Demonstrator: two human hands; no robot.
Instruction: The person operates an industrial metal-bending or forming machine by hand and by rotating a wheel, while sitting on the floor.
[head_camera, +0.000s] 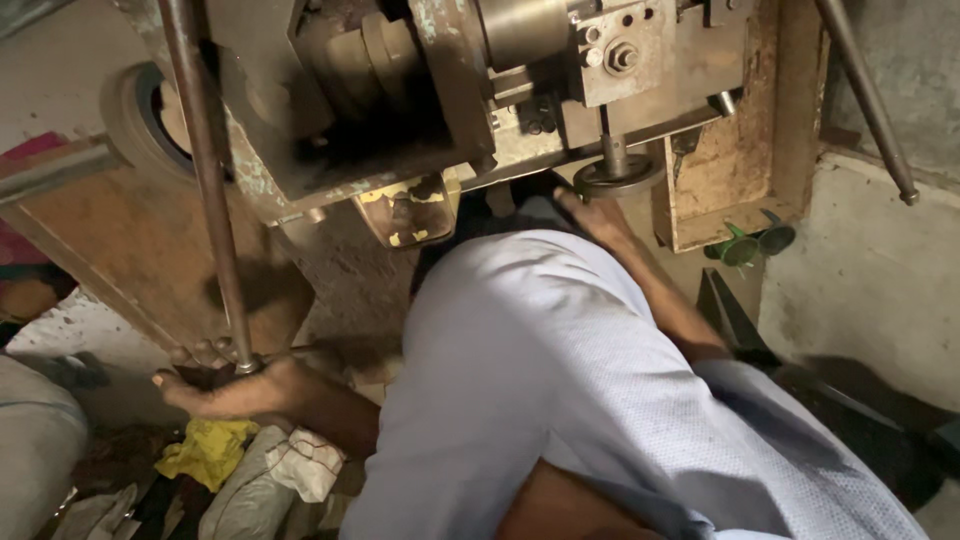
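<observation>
My left hand (225, 390) is low on the left, with its fingers closed around the bottom end of a long rusty metal rod (205, 180) that rises up past the machine. My right hand (592, 212) reaches forward, fingers curled on the rim of a small round handwheel (618, 178) under the machine's grey metal head (620, 50). A worn green-grey machine body (340, 110) fills the top of the view. My light blue clothing (540, 370) covers the middle and hides the floor below.
A second thin rod (865, 95) slants down at the top right beside a concrete wall (870, 270). A rusty open metal box (745, 150) stands right of the handwheel, with green parts (745, 245) below it. Yellow and white rags (240, 455) lie at the bottom left.
</observation>
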